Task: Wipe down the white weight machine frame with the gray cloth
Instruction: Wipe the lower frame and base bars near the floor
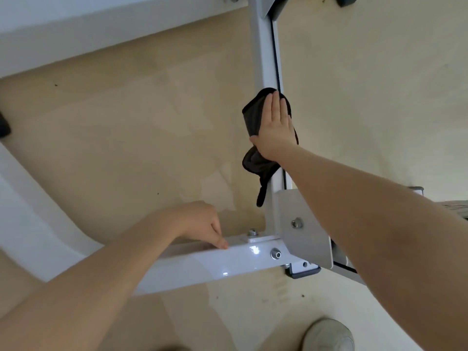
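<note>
The white weight machine frame (229, 259) spans the beige floor (126, 138). The right hand (274, 130) presses the gray cloth (253, 117) flat-fingered against a bar; the left hand (202, 224), fingers curled, steadies on the crossbar. Most bars likely remain unwiped.

Right hand (274, 127) presses gray cloth (252, 120) flat against white frame (263, 59).

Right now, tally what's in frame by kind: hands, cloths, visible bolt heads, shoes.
Bare hands: 2, left hand, right hand
Dark gray cloth: 1
Silver bolt heads: 4
Pale shoe: 1
Total: 8
</note>
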{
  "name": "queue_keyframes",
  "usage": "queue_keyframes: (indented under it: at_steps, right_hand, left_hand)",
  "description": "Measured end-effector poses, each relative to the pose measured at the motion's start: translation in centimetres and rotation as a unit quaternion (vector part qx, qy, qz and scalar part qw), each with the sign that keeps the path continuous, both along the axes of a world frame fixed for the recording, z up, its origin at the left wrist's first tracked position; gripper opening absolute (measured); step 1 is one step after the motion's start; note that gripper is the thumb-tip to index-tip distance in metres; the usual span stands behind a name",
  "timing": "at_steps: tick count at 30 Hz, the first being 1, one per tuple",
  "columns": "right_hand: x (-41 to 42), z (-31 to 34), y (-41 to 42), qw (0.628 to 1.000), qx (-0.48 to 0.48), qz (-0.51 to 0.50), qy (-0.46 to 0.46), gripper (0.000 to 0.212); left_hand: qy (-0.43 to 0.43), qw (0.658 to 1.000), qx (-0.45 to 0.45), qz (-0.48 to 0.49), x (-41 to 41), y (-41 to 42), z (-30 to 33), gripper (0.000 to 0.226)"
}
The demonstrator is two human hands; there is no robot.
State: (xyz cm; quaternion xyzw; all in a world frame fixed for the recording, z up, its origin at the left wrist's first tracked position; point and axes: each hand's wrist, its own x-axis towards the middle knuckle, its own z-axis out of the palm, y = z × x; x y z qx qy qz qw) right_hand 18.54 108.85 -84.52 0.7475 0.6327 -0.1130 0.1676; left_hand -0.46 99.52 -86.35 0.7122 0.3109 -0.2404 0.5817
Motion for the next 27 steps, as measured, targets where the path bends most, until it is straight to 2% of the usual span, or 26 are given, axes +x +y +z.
queue_keyframes:
  at_steps: [4,12,16,20,24,27]
  right_hand:
    - [-0.5,-0.7,-4.7,0.999,-0.021,-0.023,-0.006,0.088]
    - [-0.9,-0.1,2.6,0.996,0.001,-0.091,0.024,0.088]
    - [-0.7,-0.1,-1.1,0.991,0.004,-0.13,0.023,0.092]
    - [-1.3,-0.8,-5.5,0.976,-0.03,-0.213,-0.03,0.091]
    - [-1.7,-0.9,-2.5,0.964,-0.035,-0.261,-0.023,0.083]
    - [-1.7,-0.5,-0.4,0.973,-0.006,-0.229,0.0,0.087]
  left_hand:
    - [0.033,0.999,-0.008,-0.037,0.4,0.9,0.7,0.033]
    - [0.012,0.999,0.048,-0.017,0.4,-0.3,0.7,0.029]
    - [0.019,0.999,0.042,0.002,0.0,-0.8,1.4,0.028]
    - [0.033,0.998,0.048,-0.024,0.4,-0.5,2.2,0.03]
    - [0.035,0.997,0.06,-0.02,0.5,-0.9,2.0,0.028]
    - [0.029,0.997,0.065,-0.002,0.4,-1.5,2.0,0.028]
